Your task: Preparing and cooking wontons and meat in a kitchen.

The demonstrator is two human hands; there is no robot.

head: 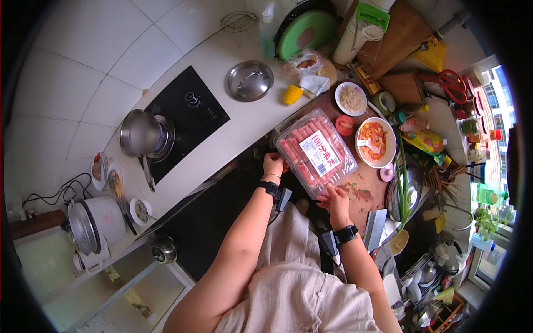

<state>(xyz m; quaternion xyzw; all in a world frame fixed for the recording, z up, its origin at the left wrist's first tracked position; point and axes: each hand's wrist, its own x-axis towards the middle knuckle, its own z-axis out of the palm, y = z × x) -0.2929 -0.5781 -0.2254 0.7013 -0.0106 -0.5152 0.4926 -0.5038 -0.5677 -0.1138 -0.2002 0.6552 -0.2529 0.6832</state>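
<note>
Between my hands is a clear plastic box of rolled meat slices (297, 135), its lid bearing a printed label. My left hand (274, 163) grips the box at its left edge. At the near corner, my right hand (336, 202) has its fingers on the rim. The box is over the edge of a brown cutting board (368, 191). Beyond it lie a cut tomato half (344, 125) and a plate of pale minced food (352, 100). To its right stands a white bowl of tomato mixture (372, 132) with a white spoon in it.
A steel pan (139, 132) sits on the lit-looking burner of a black hob (200, 112) at left. A cleaver (375, 229) lies at the board's near right. Spring onions (402, 179) cross a pot lid (393, 200). Corn (292, 95) and a steel lid (250, 81) are on the counter.
</note>
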